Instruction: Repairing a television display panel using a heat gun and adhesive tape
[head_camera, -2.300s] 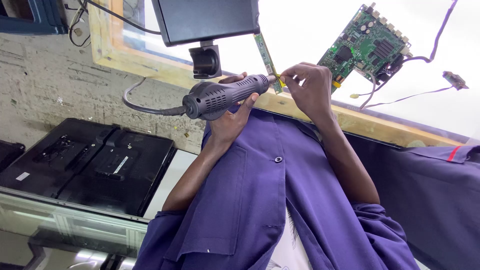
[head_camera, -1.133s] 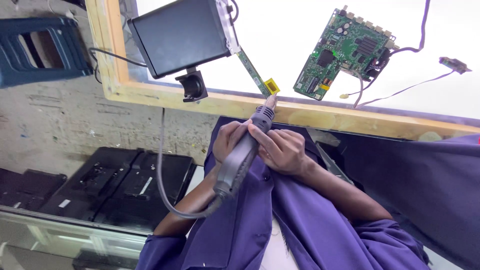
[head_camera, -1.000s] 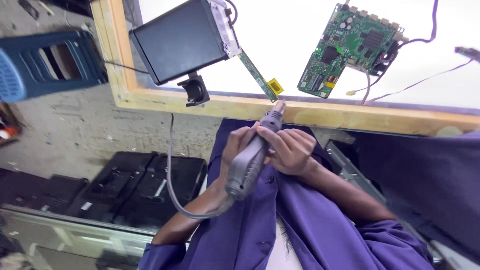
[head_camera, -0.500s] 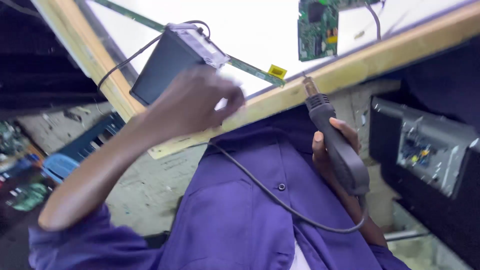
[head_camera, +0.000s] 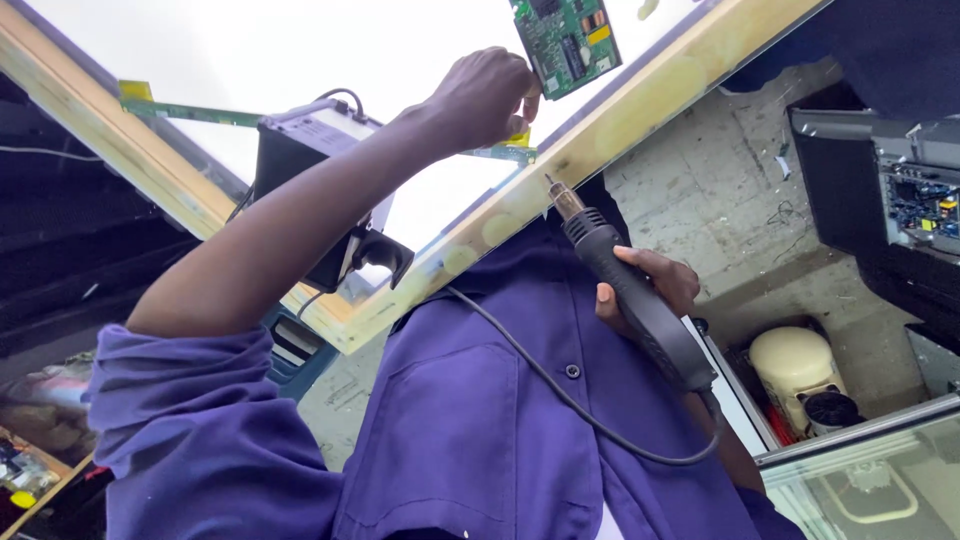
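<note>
Left hand (head_camera: 485, 95) pinches the green circuit board (head_camera: 565, 40) steady; below it, right hand (head_camera: 655, 288), grip wrapped round a black hot-air tool (head_camera: 635, 300), must bring the nozzle closer.

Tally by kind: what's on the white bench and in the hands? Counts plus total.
Green circuit boards: 2, the squarish board at the left hand and the strip board
Black box unit: 1
Hot-air handpiece: 1, in the right hand
Total: 4
</note>
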